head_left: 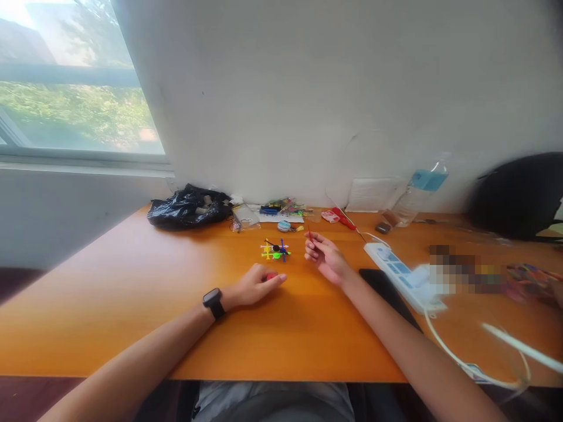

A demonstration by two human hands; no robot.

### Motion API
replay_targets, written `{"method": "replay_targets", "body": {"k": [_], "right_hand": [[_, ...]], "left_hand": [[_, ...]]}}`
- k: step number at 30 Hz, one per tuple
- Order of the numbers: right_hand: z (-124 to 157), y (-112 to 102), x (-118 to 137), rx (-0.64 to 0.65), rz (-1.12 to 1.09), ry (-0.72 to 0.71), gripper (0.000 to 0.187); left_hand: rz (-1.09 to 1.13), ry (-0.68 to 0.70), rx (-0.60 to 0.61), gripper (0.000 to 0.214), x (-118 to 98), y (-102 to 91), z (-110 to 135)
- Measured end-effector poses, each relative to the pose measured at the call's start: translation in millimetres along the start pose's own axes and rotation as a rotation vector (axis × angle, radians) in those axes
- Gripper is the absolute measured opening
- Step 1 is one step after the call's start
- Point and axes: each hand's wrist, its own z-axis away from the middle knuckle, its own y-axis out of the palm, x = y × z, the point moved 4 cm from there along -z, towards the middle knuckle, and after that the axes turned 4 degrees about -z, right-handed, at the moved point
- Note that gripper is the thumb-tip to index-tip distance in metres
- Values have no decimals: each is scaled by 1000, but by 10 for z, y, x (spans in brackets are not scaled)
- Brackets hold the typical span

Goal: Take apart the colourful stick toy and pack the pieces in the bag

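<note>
My left hand (253,285), with a dark watch on its wrist, rests low over the table with the fingers curled round a small red piece (271,275). Most of that piece is hidden by the hand. Raised a little to the right, my right hand (325,258) pinches a thin red stick-like piece (310,235), which points upward. Just beyond both hands lies a small assembly of plastic pieces (276,250) in yellow, blue, green, white and black. Neither hand touches this assembly.
Along the wall sit a black plastic bag (189,208), a pile of coloured pieces (285,206), a round tin-like item (284,226) and a red-handled tool (343,218). To the right are a power strip (398,275) with cables, a clear bottle (413,196) and a black bag-like shape (519,196).
</note>
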Motion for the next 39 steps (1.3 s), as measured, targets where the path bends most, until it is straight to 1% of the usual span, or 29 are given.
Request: {"method": "replay_targets", "body": {"k": [2,4,10,13,18,21,24,27,31,33,36,39], "right_hand": [[16,8,27,-4,-104,19,19],[24,-1,45,-15,-151,35,16],[26,-18,27,-43,-197,92,19],[27,-4,-3,-53,-187,100,22],[78,69,-47,-22,-4,84,33],[137,183,-70,45,97,72,38],[190,307,-112,109,176,75,36],[219,367,-164,133,212,75,33],[227,349,-234,152,339,81,37],[231,342,-246,167,438,50,38],[260,387,-250,237,550,-22,36],[309,454,-285,321,635,-45,33]], "left_hand": [[0,-3,2,62,4,7,-1],[5,-15,0,62,5,7,0],[12,-1,15,62,-49,-18,14],[-11,13,-14,62,-35,-24,4],[-68,41,-66,60,86,5,-44],[-49,52,-83,56,146,20,-76],[8,78,-116,51,154,13,-97],[99,98,-150,47,137,-9,-96],[217,83,-130,45,133,-18,-73],[263,80,-110,46,133,-14,-63],[304,92,-87,49,121,-3,-58],[297,106,-96,49,99,-3,-56]]}}
